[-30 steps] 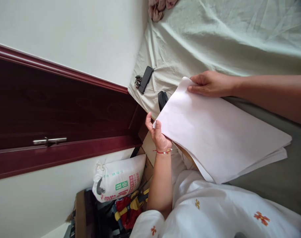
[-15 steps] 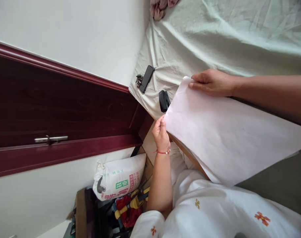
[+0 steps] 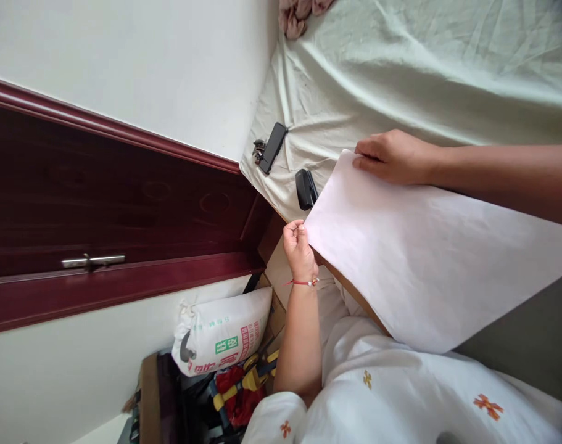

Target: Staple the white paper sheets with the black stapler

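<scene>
A large white sheet of paper [image 3: 429,259] spans the space between my hands, and whether it is one layer or a stack I cannot tell. My left hand [image 3: 301,251], with a red beaded bracelet at the wrist, pinches its near-left corner between thumb and fingers. At the far edge, close to the upper corner, my right hand [image 3: 394,157] grips the paper, its fingertips partly hidden. Just beyond the paper's left edge lies a small black device [image 3: 305,189] with two parts, possibly a hole punch.
A pale green cloth [image 3: 401,92] covers the surface under the paper. On it lie a black phone-like object [image 3: 274,148], keys [image 3: 259,150] and a brownish cloth [image 3: 297,18]. Left are a dark red door [image 3: 123,185], a printed white sack [image 3: 225,327] and a box [image 3: 150,394].
The paper has shifted slightly down toward my body, and its lower right edge looks more even. My right hand has moved a little downward with it. Both hands keep their hold.
</scene>
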Motion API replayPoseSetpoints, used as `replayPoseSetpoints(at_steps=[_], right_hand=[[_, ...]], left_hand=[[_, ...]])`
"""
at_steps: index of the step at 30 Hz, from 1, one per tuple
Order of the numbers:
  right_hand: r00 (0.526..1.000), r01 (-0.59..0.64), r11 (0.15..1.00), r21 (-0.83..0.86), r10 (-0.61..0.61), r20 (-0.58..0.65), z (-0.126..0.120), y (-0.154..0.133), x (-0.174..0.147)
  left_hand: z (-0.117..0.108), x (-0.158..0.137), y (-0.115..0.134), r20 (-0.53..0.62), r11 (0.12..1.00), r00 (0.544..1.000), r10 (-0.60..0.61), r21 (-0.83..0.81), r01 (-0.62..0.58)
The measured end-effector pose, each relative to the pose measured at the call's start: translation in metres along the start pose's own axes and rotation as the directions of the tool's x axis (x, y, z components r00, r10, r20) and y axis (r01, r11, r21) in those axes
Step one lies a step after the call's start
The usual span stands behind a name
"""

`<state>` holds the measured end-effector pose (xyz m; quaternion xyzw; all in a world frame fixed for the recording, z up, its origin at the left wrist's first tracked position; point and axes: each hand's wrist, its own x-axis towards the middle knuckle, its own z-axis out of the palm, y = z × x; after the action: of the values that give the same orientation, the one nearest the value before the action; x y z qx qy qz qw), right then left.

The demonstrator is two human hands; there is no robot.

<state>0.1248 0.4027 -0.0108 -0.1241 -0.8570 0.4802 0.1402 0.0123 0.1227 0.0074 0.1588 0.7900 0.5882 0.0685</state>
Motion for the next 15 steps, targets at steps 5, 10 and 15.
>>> replayPoseSetpoints(at_steps=[5,10,15], right_hand=[[0.996,0.017,0.999,-0.043,-0.020,-0.085,0.007,0.005,0.000],[0.992,0.082,0.983,-0.163,-0.095,-0.077,0.006,0.004,0.000],[0.993,0.102,0.974,-0.202,-0.111,-0.032,0.003,0.002,0.000]], left_hand=[[0.002,0.006,0.002,-0.015,0.986,0.987,-0.158,0.045,0.158],[0.013,0.020,0.011,-0.003,0.974,0.981,-0.192,0.125,0.191],[0.018,0.035,0.006,0.030,0.957,0.985,-0.168,0.246,0.156]])
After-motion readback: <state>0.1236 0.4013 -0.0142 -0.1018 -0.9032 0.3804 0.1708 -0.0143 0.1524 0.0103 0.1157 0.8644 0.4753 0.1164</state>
